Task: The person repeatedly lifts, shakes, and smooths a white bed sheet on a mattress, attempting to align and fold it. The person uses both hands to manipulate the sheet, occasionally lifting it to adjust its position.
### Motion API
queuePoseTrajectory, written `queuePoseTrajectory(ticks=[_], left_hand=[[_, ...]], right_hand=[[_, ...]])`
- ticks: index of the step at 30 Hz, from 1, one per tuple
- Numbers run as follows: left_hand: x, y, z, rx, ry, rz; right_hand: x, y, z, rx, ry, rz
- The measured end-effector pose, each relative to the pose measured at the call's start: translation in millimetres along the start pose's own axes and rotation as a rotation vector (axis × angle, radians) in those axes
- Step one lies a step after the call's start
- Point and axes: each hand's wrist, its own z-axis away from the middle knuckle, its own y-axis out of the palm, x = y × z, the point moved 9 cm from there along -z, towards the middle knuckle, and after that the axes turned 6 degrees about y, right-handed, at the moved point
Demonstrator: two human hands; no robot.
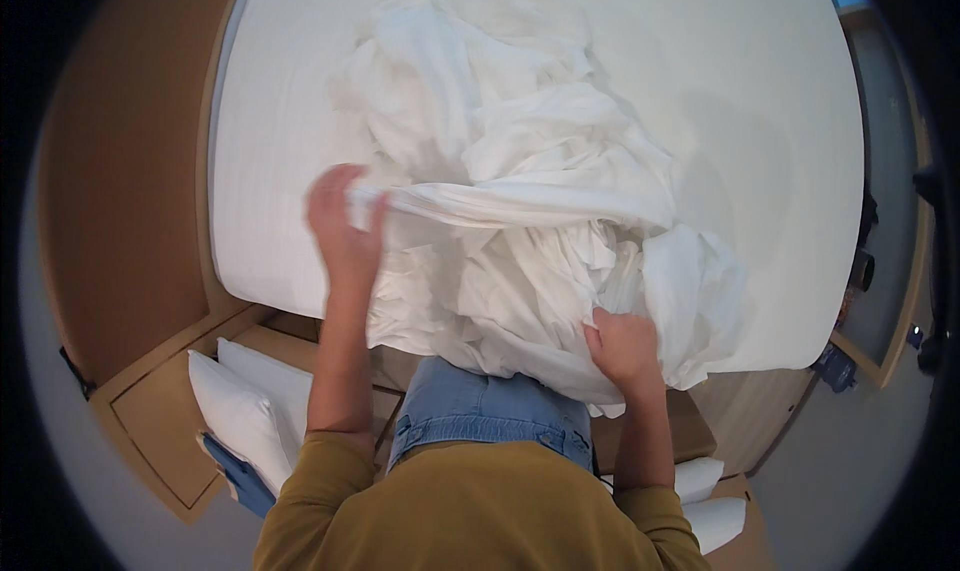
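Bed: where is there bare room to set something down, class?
Bare bed shows on the right, between the bunched white cloth and the bed's right edge, and on the left, between the cloth and the left edge, beside the left hand. Crowded: the middle and near side, where the right hand grips cloth.

Bedding [560, 161] of matt, wrinkled cloth
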Motion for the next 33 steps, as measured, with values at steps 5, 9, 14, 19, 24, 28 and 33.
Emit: queuePoseTrajectory(ticks=[5,9,14,19,24,28,33], left_hand=[[-139.3,108.6,22.4,0.426,0.364,0.349],[-194.5,173.4,17.2,0.441,0.642,0.116],[-155.5,228.9,-2.6,0.794,0.117,0.201],[-71.7,163.9,-40.6,0.297,-0.558,1.050],[-3.1,49.1,-53.4,-0.070,-0.702,1.304],[10.7,-12.7,-37.5,-0.140,-0.620,1.204],[31.6,-35.3,16.7,-0.220,-0.745,1.196]], right_hand=[[18.1,1.5,25.0,-0.006,-0.080,-0.156],[27.1,5.9,40.6,0.063,-0.115,-0.281],[-12.4,-27.0,39.7,-0.266,0.052,-0.564],[-41.8,-41.0,15.5,-0.512,0.115,-0.263],[-52.5,-17.5,-5.5,-0.254,0.234,-0.301],[-48.3,-41.1,-25.2,-0.366,0.208,-0.343],[-7.8,-72.0,-67.8,-0.564,-0.009,-0.431]])
